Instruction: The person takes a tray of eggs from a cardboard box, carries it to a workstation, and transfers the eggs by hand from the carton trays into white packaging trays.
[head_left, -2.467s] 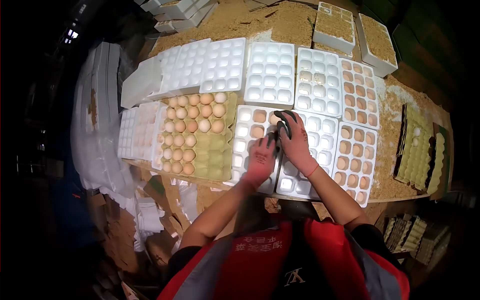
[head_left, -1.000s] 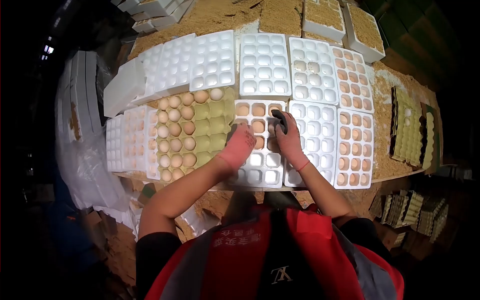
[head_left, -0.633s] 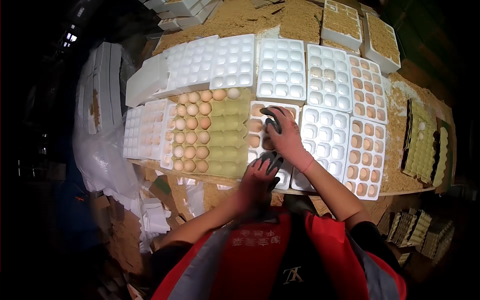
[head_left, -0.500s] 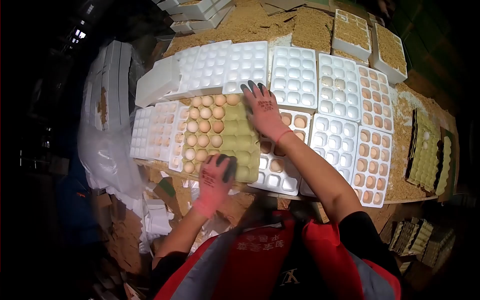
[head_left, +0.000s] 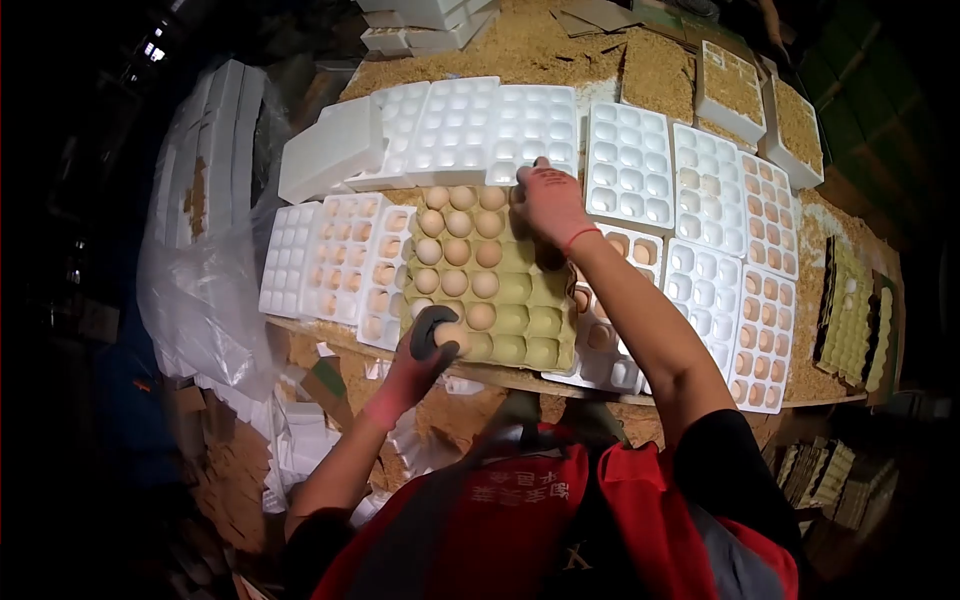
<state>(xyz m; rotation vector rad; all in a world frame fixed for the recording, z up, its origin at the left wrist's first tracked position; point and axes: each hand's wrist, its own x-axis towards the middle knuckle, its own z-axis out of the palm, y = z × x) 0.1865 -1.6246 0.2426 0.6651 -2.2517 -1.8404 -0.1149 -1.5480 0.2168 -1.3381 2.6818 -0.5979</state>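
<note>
Head view, mid-frame: cradling pale-brown oval egg (head_left: 453,339) in pink-and-black-gloved left hand (head_left: 417,353), likely protecting shell; overlapping yellow-green pulp tray (head_left: 514,289) with pink-gloved right hand (head_left: 553,204), grip unclear.

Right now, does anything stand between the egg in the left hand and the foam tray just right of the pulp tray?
Yes: bare cells of the pulp tray lie between the egg in the left hand and the foam tray, and the right forearm crosses over that foam tray, hiding part of it.
</note>
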